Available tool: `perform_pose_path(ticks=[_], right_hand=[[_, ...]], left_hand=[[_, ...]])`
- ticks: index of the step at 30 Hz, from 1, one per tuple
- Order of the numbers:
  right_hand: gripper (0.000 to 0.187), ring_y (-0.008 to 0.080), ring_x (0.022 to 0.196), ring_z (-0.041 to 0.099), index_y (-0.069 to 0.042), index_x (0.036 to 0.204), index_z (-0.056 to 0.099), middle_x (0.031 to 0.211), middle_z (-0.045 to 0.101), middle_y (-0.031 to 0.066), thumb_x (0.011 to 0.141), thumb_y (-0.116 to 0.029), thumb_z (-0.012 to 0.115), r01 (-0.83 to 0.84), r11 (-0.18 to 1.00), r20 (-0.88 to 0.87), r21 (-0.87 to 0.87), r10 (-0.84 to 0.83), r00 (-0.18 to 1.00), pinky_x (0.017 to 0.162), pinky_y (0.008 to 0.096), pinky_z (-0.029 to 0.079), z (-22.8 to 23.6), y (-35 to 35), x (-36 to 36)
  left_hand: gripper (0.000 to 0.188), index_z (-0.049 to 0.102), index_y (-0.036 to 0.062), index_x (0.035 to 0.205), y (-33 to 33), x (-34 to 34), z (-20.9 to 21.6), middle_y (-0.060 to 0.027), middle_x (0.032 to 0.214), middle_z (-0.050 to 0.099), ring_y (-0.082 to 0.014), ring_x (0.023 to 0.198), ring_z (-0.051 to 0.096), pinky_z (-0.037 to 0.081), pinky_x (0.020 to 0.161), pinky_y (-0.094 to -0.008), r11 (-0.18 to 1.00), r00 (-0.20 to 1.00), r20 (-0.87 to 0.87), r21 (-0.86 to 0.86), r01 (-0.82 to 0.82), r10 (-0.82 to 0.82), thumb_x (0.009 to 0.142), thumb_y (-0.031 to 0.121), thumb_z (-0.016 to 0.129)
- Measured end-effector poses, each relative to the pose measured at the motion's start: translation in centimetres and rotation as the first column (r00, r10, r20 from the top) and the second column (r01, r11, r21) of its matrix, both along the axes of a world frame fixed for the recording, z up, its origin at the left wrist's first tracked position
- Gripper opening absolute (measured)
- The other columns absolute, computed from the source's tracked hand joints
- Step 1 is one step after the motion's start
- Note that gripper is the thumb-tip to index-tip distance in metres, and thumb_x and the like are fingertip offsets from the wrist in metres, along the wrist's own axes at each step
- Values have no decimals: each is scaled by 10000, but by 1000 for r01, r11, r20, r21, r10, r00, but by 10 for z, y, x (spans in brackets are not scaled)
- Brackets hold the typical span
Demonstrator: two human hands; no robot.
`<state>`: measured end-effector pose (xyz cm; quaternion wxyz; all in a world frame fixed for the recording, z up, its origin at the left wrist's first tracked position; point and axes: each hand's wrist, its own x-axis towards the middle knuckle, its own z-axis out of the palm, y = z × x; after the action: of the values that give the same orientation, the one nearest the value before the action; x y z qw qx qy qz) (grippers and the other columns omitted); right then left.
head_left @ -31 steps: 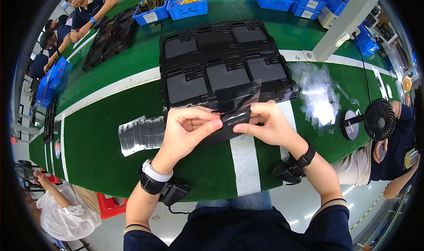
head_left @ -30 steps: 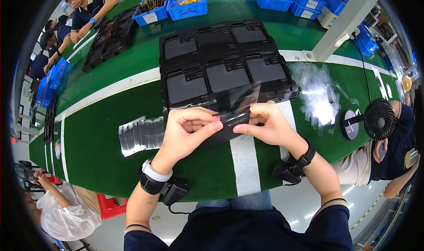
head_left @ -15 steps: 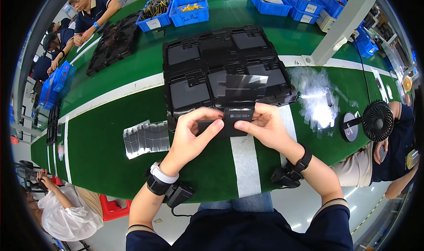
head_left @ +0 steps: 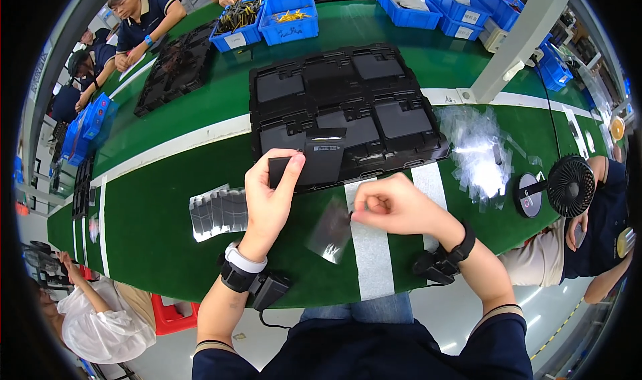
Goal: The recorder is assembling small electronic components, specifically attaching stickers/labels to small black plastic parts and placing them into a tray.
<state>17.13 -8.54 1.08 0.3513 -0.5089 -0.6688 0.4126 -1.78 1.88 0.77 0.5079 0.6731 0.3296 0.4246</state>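
My left hand point(head_left: 269, 196) pinches a thin, flat black rectangular piece point(head_left: 322, 164) at its left side, above the near edge of a black moulded tray point(head_left: 433, 139). The piece is tilted, and small pale print shows near its top edge. Closer to me, my right hand point(head_left: 400, 207) is closed, with a clear film point(head_left: 330, 234) hanging from its fingertips over the green table. The film is apart from the black piece. Flat dark grey pieces point(head_left: 403, 118) lie in the tray's compartments.
Overlapping film strips point(head_left: 217, 213) lie left of my left hand. A loose heap of clear films point(head_left: 483, 156) is at the right, beside a small black fan point(head_left: 570, 184). Blue bins point(head_left: 289, 27) stand at the back, and a grey post point(head_left: 518, 45) rises at the right. Other people sit around.
My right hand has let go of the black piece and moved toward me, now holding the clear film. My left hand has shifted slightly left and up with the black piece.
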Motion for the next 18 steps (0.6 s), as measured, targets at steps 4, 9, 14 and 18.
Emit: perform_pose_path(ticks=[4,9,14,18], right_hand=[[211,73,531,505,-40,915,578,579,480,11,736,-97,675,169,985,56,24,-170,984,476,222,389,1,1,-6],[355,94,830,543,-6,1119,555,1015,577,69,773,32,622,324,946,-434,21,-283,855,669,214,495,6,-1,-2],[303,79,777,540,-20,1076,604,930,608,53,775,-3,641,336,935,-427,113,-260,866,602,205,499,1,-1,-2],[330,122,784,561,-39,1103,600,921,624,87,777,1,622,289,936,-287,201,-226,931,639,241,494,-4,-3,1]], left_hand=[[125,593,-8,882,-5,0,4,-13,821,612,-50,769,534,426,695,-197,984,988,82,-109,141,-133,867,115,581],[143,592,5,868,-6,0,3,-8,810,608,-50,747,530,429,688,-203,957,964,27,-119,265,-264,862,148,590],[131,588,14,865,-7,1,2,0,787,601,-50,729,528,429,667,-205,948,952,-13,-94,303,-306,862,145,587],[128,584,13,857,-10,1,4,0,782,599,-49,725,526,427,661,-204,948,953,-27,-108,299,-303,861,141,587]])
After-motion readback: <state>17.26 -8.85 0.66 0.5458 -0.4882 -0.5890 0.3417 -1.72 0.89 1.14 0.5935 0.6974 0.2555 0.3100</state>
